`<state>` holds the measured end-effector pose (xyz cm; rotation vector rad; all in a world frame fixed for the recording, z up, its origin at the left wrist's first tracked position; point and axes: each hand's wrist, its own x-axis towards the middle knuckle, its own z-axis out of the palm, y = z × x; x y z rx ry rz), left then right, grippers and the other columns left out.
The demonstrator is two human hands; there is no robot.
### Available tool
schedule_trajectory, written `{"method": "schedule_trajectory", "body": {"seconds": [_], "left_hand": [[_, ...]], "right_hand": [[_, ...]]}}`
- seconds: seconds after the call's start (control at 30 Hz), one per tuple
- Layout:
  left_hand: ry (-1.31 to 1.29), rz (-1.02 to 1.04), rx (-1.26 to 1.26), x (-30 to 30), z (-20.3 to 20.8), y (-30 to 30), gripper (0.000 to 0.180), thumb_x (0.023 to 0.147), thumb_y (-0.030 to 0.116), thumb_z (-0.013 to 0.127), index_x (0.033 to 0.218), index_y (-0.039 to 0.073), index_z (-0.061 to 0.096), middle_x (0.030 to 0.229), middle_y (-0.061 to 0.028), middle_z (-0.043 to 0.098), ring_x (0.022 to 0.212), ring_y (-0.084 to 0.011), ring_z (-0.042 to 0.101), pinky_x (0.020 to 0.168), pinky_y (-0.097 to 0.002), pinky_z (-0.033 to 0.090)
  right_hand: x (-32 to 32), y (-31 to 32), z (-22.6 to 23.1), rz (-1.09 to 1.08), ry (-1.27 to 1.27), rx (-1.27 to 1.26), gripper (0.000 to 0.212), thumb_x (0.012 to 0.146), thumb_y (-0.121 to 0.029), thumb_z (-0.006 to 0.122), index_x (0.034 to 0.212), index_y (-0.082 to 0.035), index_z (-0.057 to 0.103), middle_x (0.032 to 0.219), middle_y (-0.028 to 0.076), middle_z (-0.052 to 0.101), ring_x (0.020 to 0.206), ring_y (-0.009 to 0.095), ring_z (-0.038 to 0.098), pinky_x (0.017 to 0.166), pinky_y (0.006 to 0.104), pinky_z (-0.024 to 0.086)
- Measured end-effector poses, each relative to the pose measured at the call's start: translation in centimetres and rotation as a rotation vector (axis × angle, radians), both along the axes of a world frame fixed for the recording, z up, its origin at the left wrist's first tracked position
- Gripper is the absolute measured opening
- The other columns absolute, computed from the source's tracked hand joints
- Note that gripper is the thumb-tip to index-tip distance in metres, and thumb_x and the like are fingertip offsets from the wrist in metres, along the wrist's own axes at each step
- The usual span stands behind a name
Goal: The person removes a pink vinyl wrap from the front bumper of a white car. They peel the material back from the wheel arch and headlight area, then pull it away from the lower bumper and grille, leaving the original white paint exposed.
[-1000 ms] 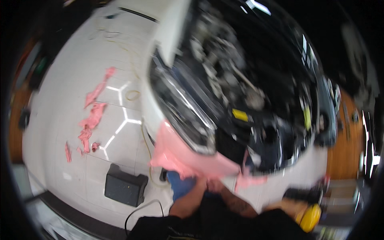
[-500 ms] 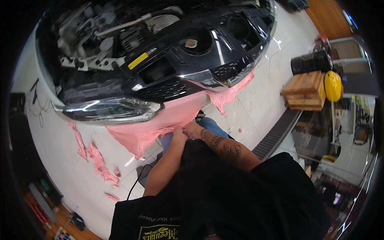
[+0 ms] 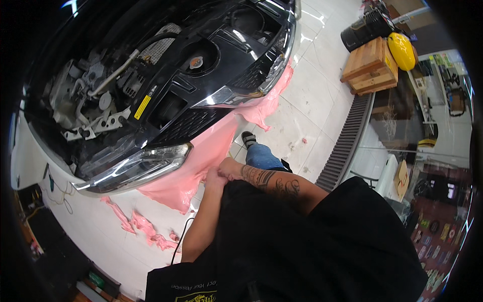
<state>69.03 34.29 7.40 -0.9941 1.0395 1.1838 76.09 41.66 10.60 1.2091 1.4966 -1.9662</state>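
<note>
Glossy pink wrap film (image 3: 176, 189) covers the front bumper of a dark car, under the headlight (image 3: 146, 163) and the black grille (image 3: 188, 123). The film's lower edge hangs loose and wrinkled. My left hand (image 3: 215, 178) is closed on a gathered fold of it, in front of my body. Right beside it, touching, my right hand (image 3: 230, 169) is closed at the same fold. The fingertips are partly hidden by the hands themselves. Another loose flap of film (image 3: 261, 111) dangles from the bumper farther right.
Torn film scraps (image 3: 146, 225) lie on the tiled floor (image 3: 95, 231) at left, beside a thin black cable (image 3: 180, 246). A wooden box (image 3: 370, 65), a yellow rounded container (image 3: 401, 51) and a black drum (image 3: 365, 32) stand at upper right, near a dark floor grate (image 3: 344, 136).
The view has turned, so the car sits farther left and tilts more. Both hands stay together on the film, slightly left and lower in view. My sandalled foot now shows.
</note>
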Motion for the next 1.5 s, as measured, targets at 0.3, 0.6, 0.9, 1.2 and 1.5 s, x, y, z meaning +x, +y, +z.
{"method": "schedule_trajectory", "body": {"seconds": [0.3,0.6,0.9,1.2,1.5], "left_hand": [[-0.051,-0.123,0.254,-1.8,0.0,-3.0,0.024,0.077,0.015,0.043,0.093,0.0,0.053,0.079,-0.0148,0.056,0.062,-0.0277,0.052,0.05,-0.0399,0.037],[-0.024,-0.101,0.272,-2.2,5.0,-2.8,0.031,0.081,0.007,0.045,0.108,-0.008,0.047,0.098,-0.0224,0.056,0.087,-0.0361,0.058,0.081,-0.0471,0.047],[-0.01,-0.034,0.45,-2.5,2.6,-2.9,0.055,0.074,-0.002,0.039,0.128,-0.005,0.029,0.113,-0.0254,0.049,0.099,-0.0386,0.053,0.081,-0.0473,0.049],[0.197,-0.175,0.263,-1.8,4.1,-4.8,0.04,0.083,0.011,0.041,0.118,-0.008,0.04,0.098,-0.0227,0.058,0.083,-0.0339,0.061,0.069,-0.042,0.052],[1.342,-1.406,-0.119,-4.1,11.6,-1.4,0.035,0.08,0.032,0.053,0.082,-0.002,0.06,0.083,-0.0215,0.063,0.078,-0.0416,0.059,0.072,-0.0461,0.047]], "right_hand": [[-0.9,-2.8,2.4,-0.232,0.187,0.073,0.022,0.079,-0.005,0.051,0.06,0.003,0.06,0.05,0.014,0.052,0.035,0.019,0.046,0.03,0.033,0.033],[-0.9,0.1,7.5,-0.286,-0.082,-0.31,0.043,0.081,-0.042,0.059,0.083,0.0,0.066,0.081,0.017,0.064,0.074,0.022,0.062,0.059,0.0382,0.051],[0.5,13.4,4.8,-0.348,-0.343,0.074,0.057,0.078,-0.047,0.063,0.106,0.002,0.056,0.097,0.018,0.063,0.094,0.029,0.062,0.08,0.044,0.05],[2.0,15.7,-3.0,-0.183,0.071,-0.374,0.057,0.079,-0.05,0.063,0.105,0.0,0.053,0.095,0.014,0.062,0.086,0.024,0.063,0.074,0.0314,0.05],[2.1,16.9,-5.7,0.363,0.222,0.51,0.045,0.085,-0.04,0.054,0.08,0.005,0.058,0.067,0.017,0.059,0.058,0.026,0.06,0.051,0.0349,0.047]]}}
